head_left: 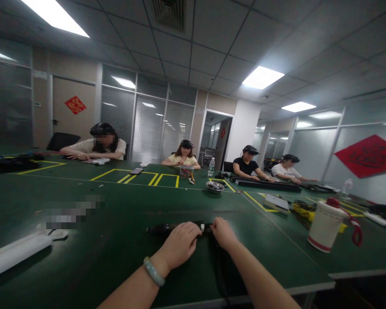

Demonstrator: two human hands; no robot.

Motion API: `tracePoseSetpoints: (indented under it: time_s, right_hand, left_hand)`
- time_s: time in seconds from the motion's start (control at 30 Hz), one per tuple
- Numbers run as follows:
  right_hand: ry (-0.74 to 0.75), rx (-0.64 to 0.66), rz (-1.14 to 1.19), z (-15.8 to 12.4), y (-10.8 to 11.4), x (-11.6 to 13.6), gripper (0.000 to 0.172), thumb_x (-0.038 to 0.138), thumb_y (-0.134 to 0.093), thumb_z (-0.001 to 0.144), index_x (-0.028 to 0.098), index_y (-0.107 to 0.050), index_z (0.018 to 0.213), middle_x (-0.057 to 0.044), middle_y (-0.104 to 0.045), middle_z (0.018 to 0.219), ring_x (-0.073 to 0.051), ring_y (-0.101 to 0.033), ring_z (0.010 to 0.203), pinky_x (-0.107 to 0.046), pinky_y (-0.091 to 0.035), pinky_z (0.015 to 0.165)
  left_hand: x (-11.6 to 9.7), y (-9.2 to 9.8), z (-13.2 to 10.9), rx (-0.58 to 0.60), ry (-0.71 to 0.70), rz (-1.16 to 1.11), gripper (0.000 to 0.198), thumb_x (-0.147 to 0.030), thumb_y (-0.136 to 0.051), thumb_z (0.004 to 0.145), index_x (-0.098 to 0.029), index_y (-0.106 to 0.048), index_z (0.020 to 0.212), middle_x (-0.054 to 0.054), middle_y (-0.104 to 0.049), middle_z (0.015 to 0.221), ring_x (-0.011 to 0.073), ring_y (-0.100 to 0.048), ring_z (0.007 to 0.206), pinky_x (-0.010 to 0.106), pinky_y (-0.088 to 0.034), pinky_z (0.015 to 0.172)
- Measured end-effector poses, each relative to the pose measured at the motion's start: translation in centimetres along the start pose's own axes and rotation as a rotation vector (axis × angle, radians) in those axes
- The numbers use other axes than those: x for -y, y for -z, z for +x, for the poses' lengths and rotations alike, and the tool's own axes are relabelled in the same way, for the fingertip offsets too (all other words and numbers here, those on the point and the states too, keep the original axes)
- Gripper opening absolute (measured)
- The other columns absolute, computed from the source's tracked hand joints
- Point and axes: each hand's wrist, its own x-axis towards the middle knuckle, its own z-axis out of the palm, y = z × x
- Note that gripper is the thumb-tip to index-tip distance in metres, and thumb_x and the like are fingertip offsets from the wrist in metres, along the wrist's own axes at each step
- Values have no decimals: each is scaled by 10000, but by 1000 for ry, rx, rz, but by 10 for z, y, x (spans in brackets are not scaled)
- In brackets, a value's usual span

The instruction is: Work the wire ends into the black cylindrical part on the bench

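Observation:
A long black object [159,229] lies on the green table in front of me, with a small white part [202,226] near its right end. My left hand [182,242] is wrapped over its middle, fingers curled around it. At the right end, my right hand [223,232] pinches the black piece beside the white part. A black cable or strap [219,272] hangs from there toward the table's near edge. What the object is cannot be made out.
A cream cup [325,225] with a red lid stands at right. Beyond are a metal bowl [215,187], a white box [276,203] and a water bottle [211,166]. A white roll [17,253] lies at left. Several people sit across the table [122,206].

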Motion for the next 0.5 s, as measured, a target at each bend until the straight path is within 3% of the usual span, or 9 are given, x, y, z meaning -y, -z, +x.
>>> tracePoseSetpoints:
  time_s: [0.13,0.3,0.5]
  right_hand:
    - [-198,-32,-101,-13,24,-79,175,282,-493,888,165,-607,826,-113,-661,928,-208,-617,871,-274,-396,722]
    - [-491,17,-200,-52,60,-180,289,352,-418,907,155,-613,828,-145,-691,926,-253,-663,861,-306,-447,704]
    - [-853,-31,-178,-95,95,-255,383,372,-399,852,126,-692,867,-257,-680,995,-346,-669,962,-421,-519,734]
  left_hand:
    - [5,-1,-2,104,25,-55,227,-220,-535,846,-254,-580,1066,20,-610,1104,188,-549,1042,356,-423,966]
    - [13,-11,-5,168,73,-94,308,-360,-524,878,-272,-565,1170,32,-591,1209,222,-535,1120,383,-420,970]
    - [17,-17,-7,206,90,-97,310,-385,-450,911,-277,-584,1169,41,-610,1184,229,-563,1079,388,-443,919]
